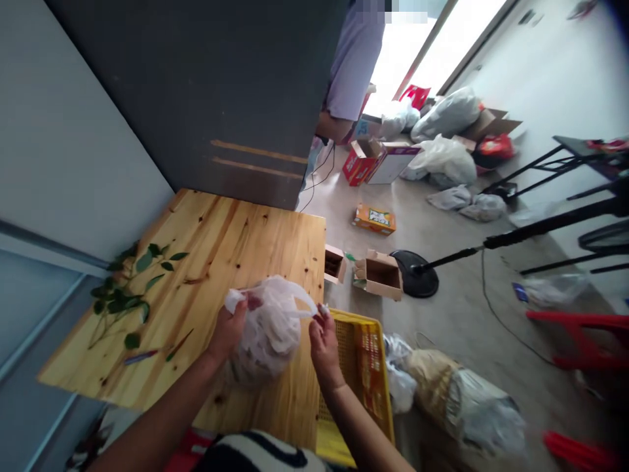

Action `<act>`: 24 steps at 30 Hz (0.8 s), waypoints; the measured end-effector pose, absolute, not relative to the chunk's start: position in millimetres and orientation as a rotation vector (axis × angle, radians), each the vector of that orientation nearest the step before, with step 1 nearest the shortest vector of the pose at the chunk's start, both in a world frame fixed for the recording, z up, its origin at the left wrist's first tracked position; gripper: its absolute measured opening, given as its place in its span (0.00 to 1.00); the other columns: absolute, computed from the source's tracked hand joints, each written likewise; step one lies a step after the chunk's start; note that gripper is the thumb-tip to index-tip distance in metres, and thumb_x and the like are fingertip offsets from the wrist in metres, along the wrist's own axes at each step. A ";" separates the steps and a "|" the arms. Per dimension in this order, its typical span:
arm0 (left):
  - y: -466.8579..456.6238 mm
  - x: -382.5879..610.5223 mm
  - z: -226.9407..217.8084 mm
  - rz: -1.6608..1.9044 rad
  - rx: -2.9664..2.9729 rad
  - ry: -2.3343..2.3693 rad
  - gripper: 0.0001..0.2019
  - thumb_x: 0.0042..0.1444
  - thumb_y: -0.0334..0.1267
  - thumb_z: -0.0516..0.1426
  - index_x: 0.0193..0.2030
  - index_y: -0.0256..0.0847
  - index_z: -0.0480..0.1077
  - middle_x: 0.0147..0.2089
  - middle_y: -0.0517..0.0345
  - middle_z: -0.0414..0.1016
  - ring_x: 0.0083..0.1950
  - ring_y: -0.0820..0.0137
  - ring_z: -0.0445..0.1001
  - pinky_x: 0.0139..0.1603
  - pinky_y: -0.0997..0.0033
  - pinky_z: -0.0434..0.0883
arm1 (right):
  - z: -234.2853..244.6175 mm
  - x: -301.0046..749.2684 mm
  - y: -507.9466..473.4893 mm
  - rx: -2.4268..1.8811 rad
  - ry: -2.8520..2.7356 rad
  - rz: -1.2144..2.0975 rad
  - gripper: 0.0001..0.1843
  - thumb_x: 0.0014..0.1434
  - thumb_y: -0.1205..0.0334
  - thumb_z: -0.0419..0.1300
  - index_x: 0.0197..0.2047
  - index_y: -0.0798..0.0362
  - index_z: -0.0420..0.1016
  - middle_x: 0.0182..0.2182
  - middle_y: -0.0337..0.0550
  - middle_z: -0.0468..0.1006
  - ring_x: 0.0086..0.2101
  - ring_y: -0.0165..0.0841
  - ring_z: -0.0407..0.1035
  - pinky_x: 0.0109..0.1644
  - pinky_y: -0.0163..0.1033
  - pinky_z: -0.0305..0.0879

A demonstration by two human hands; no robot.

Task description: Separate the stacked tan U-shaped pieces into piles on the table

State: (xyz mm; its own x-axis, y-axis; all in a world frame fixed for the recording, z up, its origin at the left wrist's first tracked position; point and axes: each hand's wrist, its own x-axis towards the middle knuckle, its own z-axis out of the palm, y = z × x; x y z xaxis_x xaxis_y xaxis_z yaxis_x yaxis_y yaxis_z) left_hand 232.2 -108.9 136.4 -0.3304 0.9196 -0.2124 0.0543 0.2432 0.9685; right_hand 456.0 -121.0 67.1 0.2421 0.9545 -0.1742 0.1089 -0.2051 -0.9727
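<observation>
A white, see-through plastic bag (270,334) rests on the wooden table (289,242), bulging with contents I cannot make out. My left hand (230,326) is closed on the bag's left side, a bunch of white plastic poking out between its fingers. On the other side my right hand (324,337) pinches the end of a handle loop, which is stretched out to the right. Left of the bag lie a dark, thin pointed piece (179,345), a pen (141,357) and green leafy stems (122,295).
Beside the table's right edge stands a yellow plastic crate (381,367). Small open cardboard boxes (378,275), an orange box (374,219) and stuffed bags (466,400) lie on the floor. A person's sleeve (356,72) shows behind the dark panel (196,85).
</observation>
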 end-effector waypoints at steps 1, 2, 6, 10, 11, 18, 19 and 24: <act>-108.6 230.6 139.7 1.224 0.943 1.627 0.19 0.62 0.55 0.57 0.45 0.42 0.77 0.43 0.49 0.84 0.49 0.54 0.80 0.55 0.57 0.73 | 80.3 449.5 -110.8 -1.494 -1.137 1.046 0.38 0.53 0.38 0.64 0.61 0.51 0.69 0.61 0.58 0.73 0.57 0.47 0.71 0.63 0.58 0.65; -109.0 230.0 144.5 1.236 0.967 1.620 0.18 0.62 0.54 0.57 0.46 0.42 0.76 0.44 0.49 0.84 0.48 0.55 0.80 0.53 0.57 0.74 | 94.1 441.5 -100.6 -1.436 -1.236 1.004 0.39 0.50 0.40 0.68 0.60 0.51 0.70 0.60 0.58 0.74 0.58 0.48 0.70 0.64 0.58 0.63; -115.6 229.3 166.9 1.318 1.076 1.546 0.18 0.68 0.52 0.52 0.51 0.43 0.74 0.48 0.47 0.82 0.49 0.58 0.80 0.53 0.59 0.75 | 143.1 413.3 -70.9 -1.328 -1.247 1.126 0.20 0.55 0.44 0.67 0.42 0.51 0.79 0.41 0.48 0.82 0.45 0.44 0.76 0.56 0.54 0.70; -138.3 217.6 184.3 1.479 1.329 1.757 0.17 0.71 0.46 0.49 0.51 0.40 0.75 0.49 0.43 0.79 0.53 0.58 0.77 0.57 0.57 0.72 | 170.3 432.3 -66.7 -1.215 -0.905 1.213 0.11 0.58 0.50 0.65 0.36 0.49 0.75 0.32 0.39 0.79 0.33 0.34 0.74 0.44 0.43 0.72; -149.7 214.4 188.5 1.521 1.402 1.814 0.16 0.71 0.43 0.49 0.50 0.39 0.75 0.48 0.43 0.79 0.52 0.59 0.77 0.56 0.57 0.72 | 173.7 444.0 -68.8 -1.185 -0.842 1.206 0.10 0.57 0.52 0.66 0.34 0.48 0.74 0.32 0.38 0.78 0.32 0.33 0.73 0.42 0.42 0.72; -285.8 202.4 192.4 1.148 2.186 1.508 0.24 0.67 0.45 0.53 0.68 0.45 0.62 0.58 0.44 0.77 0.59 0.57 0.74 0.61 0.52 0.73 | 165.2 518.6 -119.3 -1.459 -0.885 1.218 0.19 0.54 0.47 0.70 0.44 0.49 0.77 0.34 0.36 0.76 0.31 0.29 0.70 0.36 0.34 0.68; -303.2 195.5 184.6 1.029 2.222 1.509 0.26 0.66 0.47 0.54 0.69 0.45 0.60 0.62 0.43 0.74 0.63 0.56 0.72 0.63 0.51 0.71 | 159.5 526.0 -130.3 -1.485 -0.957 1.248 0.24 0.53 0.47 0.70 0.49 0.49 0.77 0.38 0.38 0.78 0.34 0.30 0.72 0.39 0.34 0.70; -324.5 123.3 133.5 0.248 1.792 2.181 0.19 0.67 0.35 0.50 0.62 0.41 0.69 0.62 0.44 0.75 0.66 0.57 0.69 0.69 0.51 0.65 | 112.8 560.6 -186.5 -1.546 -1.237 1.294 0.37 0.45 0.41 0.71 0.55 0.50 0.73 0.53 0.51 0.78 0.43 0.42 0.77 0.44 0.44 0.76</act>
State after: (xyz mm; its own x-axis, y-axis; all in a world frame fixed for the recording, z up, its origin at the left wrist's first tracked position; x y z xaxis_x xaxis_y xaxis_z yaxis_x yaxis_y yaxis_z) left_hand 123.3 -324.5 133.5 -0.1718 0.9771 -0.1252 0.9242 0.2039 0.3229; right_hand 560.6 -186.5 112.8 0.0186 0.9691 -0.2461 0.2023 -0.2447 -0.9483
